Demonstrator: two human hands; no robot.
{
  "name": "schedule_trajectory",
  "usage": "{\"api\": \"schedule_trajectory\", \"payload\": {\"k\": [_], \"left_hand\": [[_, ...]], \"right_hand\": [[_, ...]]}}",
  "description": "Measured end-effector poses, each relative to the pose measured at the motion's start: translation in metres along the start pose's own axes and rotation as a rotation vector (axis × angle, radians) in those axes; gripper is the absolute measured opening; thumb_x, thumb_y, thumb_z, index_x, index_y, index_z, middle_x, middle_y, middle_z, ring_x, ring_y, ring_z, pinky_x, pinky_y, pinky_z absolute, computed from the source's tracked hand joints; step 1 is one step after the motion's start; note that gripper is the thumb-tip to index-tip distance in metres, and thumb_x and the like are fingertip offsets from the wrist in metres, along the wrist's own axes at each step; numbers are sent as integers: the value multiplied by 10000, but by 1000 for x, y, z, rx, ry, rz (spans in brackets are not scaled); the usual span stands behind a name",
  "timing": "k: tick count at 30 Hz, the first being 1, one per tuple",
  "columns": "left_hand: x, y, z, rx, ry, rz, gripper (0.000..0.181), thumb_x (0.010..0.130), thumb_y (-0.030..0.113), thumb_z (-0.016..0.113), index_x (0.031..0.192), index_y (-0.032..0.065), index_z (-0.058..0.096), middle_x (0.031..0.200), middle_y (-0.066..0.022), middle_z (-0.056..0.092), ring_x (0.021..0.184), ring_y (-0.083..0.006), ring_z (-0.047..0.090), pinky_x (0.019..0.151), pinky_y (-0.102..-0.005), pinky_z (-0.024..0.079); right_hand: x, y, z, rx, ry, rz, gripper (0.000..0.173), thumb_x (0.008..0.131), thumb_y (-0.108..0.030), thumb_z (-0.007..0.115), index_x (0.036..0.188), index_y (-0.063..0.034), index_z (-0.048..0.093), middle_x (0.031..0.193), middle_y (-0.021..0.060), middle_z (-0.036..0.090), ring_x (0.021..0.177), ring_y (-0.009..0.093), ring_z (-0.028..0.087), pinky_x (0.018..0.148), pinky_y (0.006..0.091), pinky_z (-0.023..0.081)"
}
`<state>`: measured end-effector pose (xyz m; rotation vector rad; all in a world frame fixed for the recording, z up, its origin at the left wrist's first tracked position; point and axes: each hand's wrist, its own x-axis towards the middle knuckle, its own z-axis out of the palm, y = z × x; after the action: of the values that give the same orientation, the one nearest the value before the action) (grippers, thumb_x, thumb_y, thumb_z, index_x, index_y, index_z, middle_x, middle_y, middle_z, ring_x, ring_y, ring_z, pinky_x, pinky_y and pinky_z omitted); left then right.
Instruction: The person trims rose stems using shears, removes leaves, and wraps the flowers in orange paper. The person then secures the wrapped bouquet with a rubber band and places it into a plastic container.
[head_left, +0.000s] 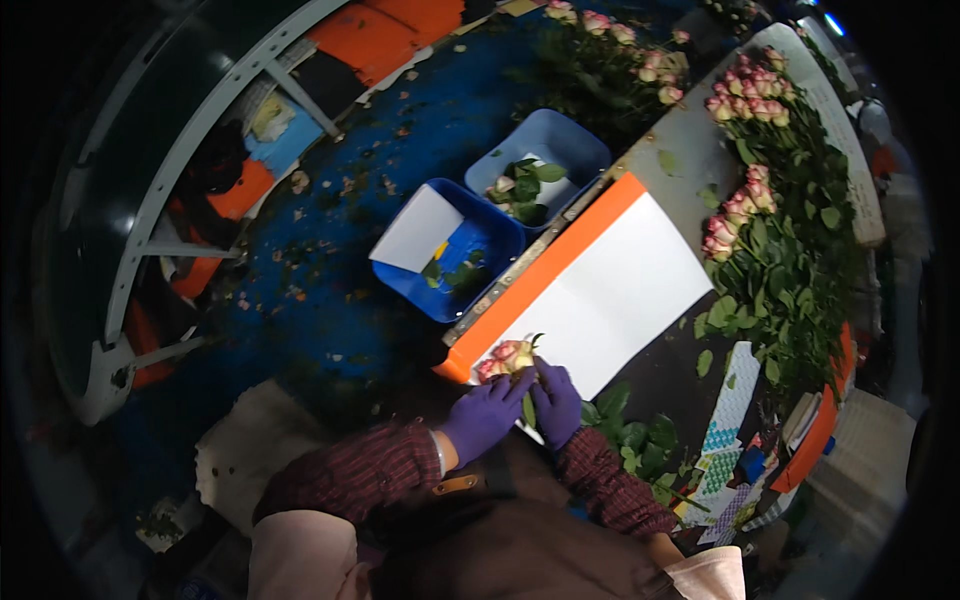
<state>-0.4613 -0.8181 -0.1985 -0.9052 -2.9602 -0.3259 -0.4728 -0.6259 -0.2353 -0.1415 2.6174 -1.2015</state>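
Note:
Pink-and-cream roses (508, 358) lie at the near left corner of a white sheet (622, 277), their blooms close to its orange edge strip (551, 262). My left hand (484, 420), in a purple glove, has its fingers across the base of the blooms. From the other side my right hand (556, 401), gloved alike, closes on the same roses just below the heads. A green leaf (529, 410) shows between the two hands. The stems are mostly hidden by my hands. Leafy rose stems (637, 435) show beside my right forearm.
Two blue bins (442, 300) (581, 139) holding some leaves hang along the table's left edge. Cut roses (750, 94) are heaped at the right, with more roses (652, 67) at the far end. Patterned label strips (724, 442) lie at the near right. Petals litter the blue floor (300, 285).

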Motion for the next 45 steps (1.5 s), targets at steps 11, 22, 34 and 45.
{"api": "schedule_trajectory", "payload": {"k": [11, 22, 34, 45], "left_hand": [[23, 5, -8, 88, -157, 70, 185, 817, 185, 633, 926, 73, 733, 1215, -35, 614, 816, -174, 581, 593, -305, 513], [24, 6, -3, 119, -159, 68, 223, 824, 203, 647, 965, 52, 729, 1166, -23, 597, 773, -197, 592, 536, -311, 526], [30, 10, -12, -200, -274, -65, 391, 873, 190, 625, 1234, 40, 612, 1261, -104, 544, 984, -223, 578, 785, -361, 522], [43, 0, 7, -77, -299, -123, 583, 880, 136, 594, 1442, 3, 513, 1172, -92, 604, 854, -192, 638, 735, -363, 513]], "right_hand": [[210, 116, -321, -636, 799, -208, 215, 860, -132, 644, 1069, -99, 684, 971, 139, 617, 967, 361, 560, 860, 472, 441], [121, -33, -418, -430, 859, -392, 177, 852, -27, 686, 1025, 3, 666, 962, 116, 637, 886, 263, 614, 849, 335, 498], [53, -9, -67, -184, -19, -47, 361, 908, -160, 664, 1267, -137, 634, 941, 142, 610, 785, 345, 628, 678, 427, 513], [63, 17, -71, 72, -276, -184, 442, 892, -196, 644, 1314, -63, 633, 967, 174, 637, 930, 358, 616, 837, 443, 499]]}}
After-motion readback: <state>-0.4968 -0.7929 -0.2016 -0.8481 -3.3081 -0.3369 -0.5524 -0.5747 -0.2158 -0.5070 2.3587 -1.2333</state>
